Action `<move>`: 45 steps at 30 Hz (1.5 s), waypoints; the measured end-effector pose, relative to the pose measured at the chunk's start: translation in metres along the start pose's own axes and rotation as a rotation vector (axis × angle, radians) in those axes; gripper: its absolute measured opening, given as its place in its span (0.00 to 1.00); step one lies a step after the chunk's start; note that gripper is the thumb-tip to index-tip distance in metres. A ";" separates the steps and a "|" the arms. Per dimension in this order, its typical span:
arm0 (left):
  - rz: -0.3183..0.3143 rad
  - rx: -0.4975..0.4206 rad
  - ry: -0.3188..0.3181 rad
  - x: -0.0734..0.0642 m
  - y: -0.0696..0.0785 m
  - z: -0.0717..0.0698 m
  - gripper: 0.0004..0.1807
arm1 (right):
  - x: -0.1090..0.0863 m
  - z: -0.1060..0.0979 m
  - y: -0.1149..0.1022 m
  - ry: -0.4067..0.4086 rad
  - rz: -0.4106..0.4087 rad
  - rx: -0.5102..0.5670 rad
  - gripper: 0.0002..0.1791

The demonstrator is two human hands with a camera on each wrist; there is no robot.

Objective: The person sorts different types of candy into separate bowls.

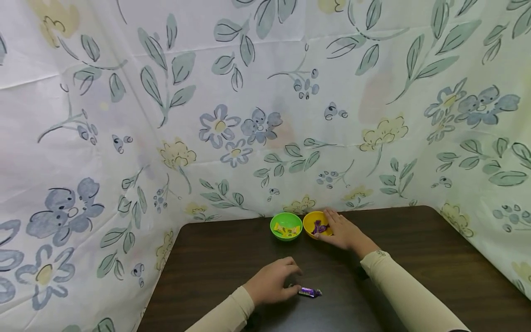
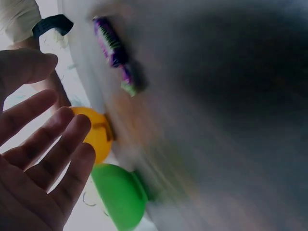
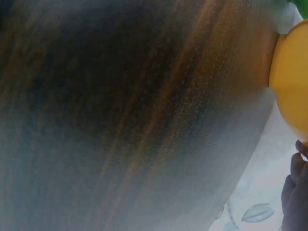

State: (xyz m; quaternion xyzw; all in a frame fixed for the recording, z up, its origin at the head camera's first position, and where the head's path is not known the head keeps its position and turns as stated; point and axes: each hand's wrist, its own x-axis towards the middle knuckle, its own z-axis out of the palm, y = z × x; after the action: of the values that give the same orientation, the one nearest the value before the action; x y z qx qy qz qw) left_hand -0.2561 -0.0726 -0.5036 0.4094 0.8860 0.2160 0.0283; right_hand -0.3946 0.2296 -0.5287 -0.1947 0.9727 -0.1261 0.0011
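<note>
A purple-wrapped candy lies on the dark table, just right of my left hand. The left wrist view shows this hand with fingers loosely bent and spread, apart from the candy. My right hand holds the right side of a yellow bowl, thumb at the near side and fingers along the far side. Purple-wrapped candy sits inside that bowl. Only part of the right hand appears beside the bowl in the right wrist view.
Left of the yellow bowl stands a green bowl with yellow-wrapped candies in it. Both bowls are near the back edge of the brown table. Floral cloth hangs behind and at the sides.
</note>
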 end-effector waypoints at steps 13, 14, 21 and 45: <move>0.003 0.071 -0.117 -0.011 0.004 0.014 0.17 | 0.002 -0.001 -0.003 0.009 -0.024 -0.003 0.59; 0.001 0.071 -0.126 -0.010 0.004 0.014 0.17 | 0.002 -0.001 -0.002 0.005 -0.018 -0.002 0.60; 0.027 0.124 -0.109 -0.002 0.005 0.015 0.16 | 0.001 0.000 -0.001 -0.003 0.001 0.003 0.61; -0.015 0.167 -0.139 0.019 0.008 0.025 0.10 | -0.001 0.000 -0.002 -0.005 -0.011 0.004 0.61</move>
State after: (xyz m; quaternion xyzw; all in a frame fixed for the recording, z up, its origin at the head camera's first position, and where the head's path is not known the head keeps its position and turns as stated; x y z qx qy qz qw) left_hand -0.2575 -0.0450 -0.5210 0.4177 0.8998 0.1121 0.0571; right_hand -0.3931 0.2282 -0.5279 -0.2002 0.9714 -0.1278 0.0032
